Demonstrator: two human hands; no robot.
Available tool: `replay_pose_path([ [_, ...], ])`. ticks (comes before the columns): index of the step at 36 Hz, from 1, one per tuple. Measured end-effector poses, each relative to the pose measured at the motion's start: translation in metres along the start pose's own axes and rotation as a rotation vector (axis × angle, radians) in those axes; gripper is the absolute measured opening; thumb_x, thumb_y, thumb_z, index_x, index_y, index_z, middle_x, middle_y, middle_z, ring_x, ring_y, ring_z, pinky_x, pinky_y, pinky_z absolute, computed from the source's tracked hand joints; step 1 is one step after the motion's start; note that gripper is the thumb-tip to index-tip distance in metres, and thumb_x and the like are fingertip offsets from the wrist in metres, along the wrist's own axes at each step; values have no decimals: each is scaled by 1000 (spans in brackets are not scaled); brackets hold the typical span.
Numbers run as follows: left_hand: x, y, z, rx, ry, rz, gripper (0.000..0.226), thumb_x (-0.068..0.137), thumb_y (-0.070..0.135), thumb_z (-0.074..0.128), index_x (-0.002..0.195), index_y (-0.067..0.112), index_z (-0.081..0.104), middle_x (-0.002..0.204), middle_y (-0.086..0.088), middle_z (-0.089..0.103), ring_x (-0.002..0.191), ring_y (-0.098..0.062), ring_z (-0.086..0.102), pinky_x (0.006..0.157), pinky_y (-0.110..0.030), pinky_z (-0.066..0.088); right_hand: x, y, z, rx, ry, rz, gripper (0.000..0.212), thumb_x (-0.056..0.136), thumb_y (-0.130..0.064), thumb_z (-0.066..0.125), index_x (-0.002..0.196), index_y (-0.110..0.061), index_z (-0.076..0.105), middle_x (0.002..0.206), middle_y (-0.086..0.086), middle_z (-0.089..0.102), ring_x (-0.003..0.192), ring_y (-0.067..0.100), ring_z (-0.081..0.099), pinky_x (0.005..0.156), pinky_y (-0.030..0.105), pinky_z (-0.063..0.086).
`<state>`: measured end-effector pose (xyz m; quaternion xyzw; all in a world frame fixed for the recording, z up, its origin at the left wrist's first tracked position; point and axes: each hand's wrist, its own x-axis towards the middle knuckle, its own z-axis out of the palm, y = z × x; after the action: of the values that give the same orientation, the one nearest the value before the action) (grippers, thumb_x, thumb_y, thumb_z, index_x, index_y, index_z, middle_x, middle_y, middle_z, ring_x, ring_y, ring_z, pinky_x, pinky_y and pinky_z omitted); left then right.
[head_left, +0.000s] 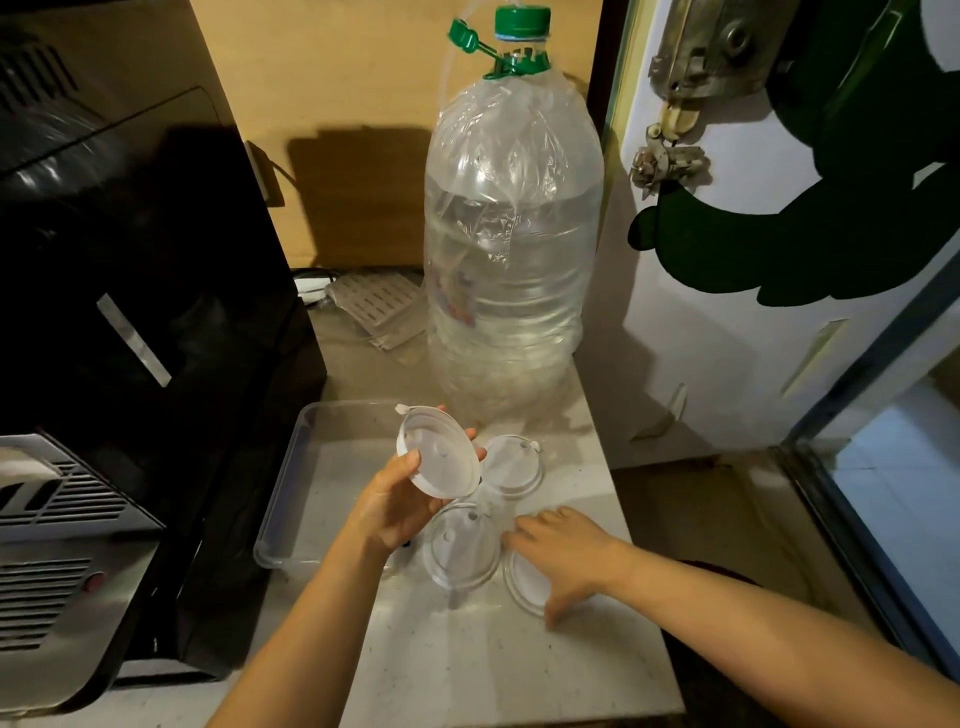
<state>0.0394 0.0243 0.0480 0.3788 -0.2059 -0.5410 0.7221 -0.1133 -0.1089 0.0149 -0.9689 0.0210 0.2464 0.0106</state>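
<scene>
Cramped corner, water bottle (514, 249) at the surface's (467, 670) far edge: left hand (395, 506), grip curled round one clear lid (441, 453), held it over the tray (291, 467). Right hand (566, 556), grip flat and wide, touched a second lid (524, 584) near the right edge. Third lid (460, 553) and fourth lid (511, 465) lay untouched; gathering looked barely begun.

Dim warm light; glare on the bottle (511, 218) beyond the fingers (527, 530), which blur slightly; frame edges bend.
</scene>
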Motion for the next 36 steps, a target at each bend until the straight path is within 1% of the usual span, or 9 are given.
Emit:
replay_pose_path([
  [2,0,-2,-4,-24,24,-10,96,26,43,91,113,25,55,109,-5,72,102,-27,66,75,-36,58,1,-1,1,-13,-10,3,88,64,-46,76,135,-18,32,135,10,44,120,31,44,101,43,35],
  [4,-1,-3,-6,-29,28,-21,101,26,42,91,117,25,50,110,-6,71,103,-27,66,76,-36,58,2,-3,1,-27,-27,9,87,66,-45,76,136,-18,32,135,11,45,120,31,44,101,43,35],
  [14,-5,-8,-8,-37,34,-36,101,24,41,92,115,24,51,104,-5,73,97,-26,68,72,-37,59,1,-4,-1,43,-60,27,78,71,-33,74,136,-15,34,136,11,43,120,31,43,96,43,43],
  [19,-6,-7,-7,-29,32,-37,100,24,42,92,113,23,51,118,-13,58,97,-27,68,75,-37,59,-1,0,0,100,-38,37,79,71,-31,74,136,-16,32,137,10,40,121,31,42,93,42,45],
  [24,-8,-6,-9,-40,37,-46,101,24,41,92,114,24,50,117,-13,56,94,-26,69,74,-37,59,-5,6,-2,164,0,60,83,72,-30,72,141,-25,26,140,9,32,127,31,34,93,40,43],
  [28,-8,-6,-11,-51,52,-49,103,25,41,92,117,23,49,118,-14,56,95,-25,69,73,-36,59,-7,9,-4,222,32,85,83,69,-30,72,139,-30,27,141,8,29,127,30,32,93,39,42],
  [30,-8,-6,-12,-59,57,-47,103,25,40,92,117,23,49,117,-14,57,94,-25,69,71,-36,59,-8,10,-8,259,56,98,82,70,-29,72,139,-31,28,142,8,26,129,31,31,95,40,43],
  [34,-9,-3,-12,-74,71,-37,102,24,38,92,116,22,50,112,-13,59,91,-26,69,68,-35,59,-14,12,-32,386,149,140,85,72,-27,71,142,-33,25,149,7,16,137,29,23,103,37,40],
  [36,-8,-1,-11,-70,81,-34,101,23,39,92,114,22,52,110,-12,61,91,-25,69,68,-34,59,-16,14,-50,463,233,147,83,71,-25,70,141,-37,26,147,4,17,137,26,24,100,34,41],
])
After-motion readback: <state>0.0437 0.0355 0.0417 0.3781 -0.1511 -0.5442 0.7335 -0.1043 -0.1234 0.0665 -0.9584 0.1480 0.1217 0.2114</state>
